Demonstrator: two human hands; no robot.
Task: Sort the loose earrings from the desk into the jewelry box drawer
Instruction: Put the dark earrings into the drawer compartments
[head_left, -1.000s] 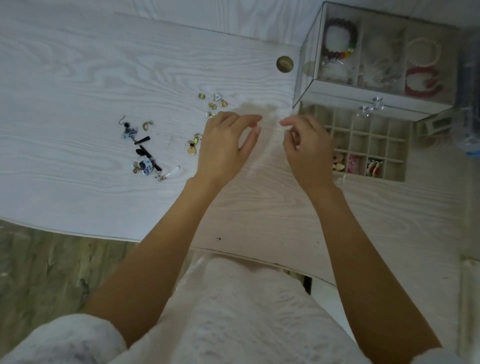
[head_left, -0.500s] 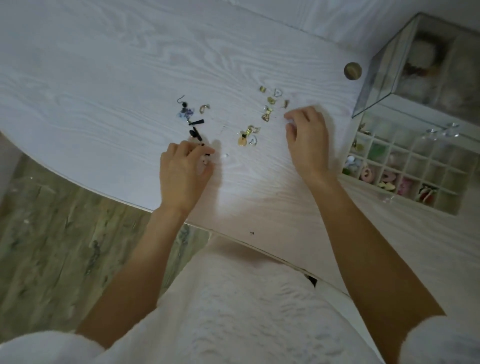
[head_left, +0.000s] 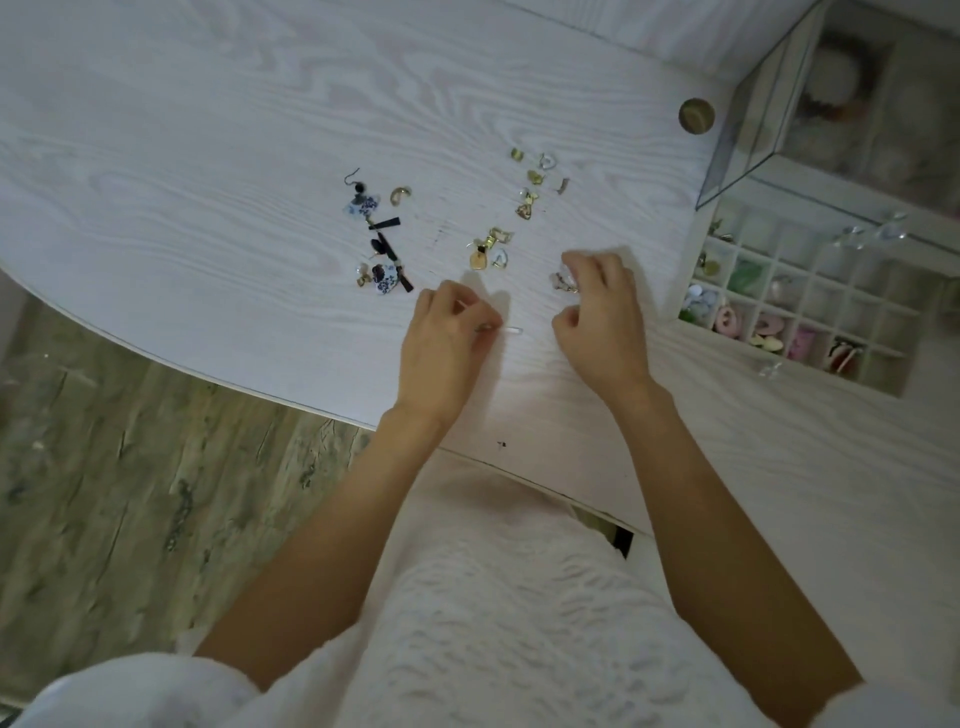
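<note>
Your tabletop (head_left: 208, 130) fills the view, pale wood grain, no writing or label readable anywhere on it or on the things it carries. At the far right sits the glass jewelry box (head_left: 810, 104), and below it the drawer (head_left: 800, 306) is pulled out, its grid of small compartments showing, several of the near ones already holding coloured pieces. A round brass disc (head_left: 696, 115) lies just beside the box's corner. Your left hand (head_left: 441, 343) is low over the tabletop with fingers curled, pinching a slim clear drop earring (head_left: 506, 329) that pokes out to the right from your fingertips. Your right hand (head_left: 602, 317) is near it, fingers curled round a small pale, pinkish earring (head_left: 563, 278) at its fingertips. The loose earrings are well apart from the drawer: a blue-and-white and black cluster (head_left: 376, 239) to the left, small gold pieces (head_left: 491, 249) in the middle, more gold ones (head_left: 535, 176) further back.
</note>
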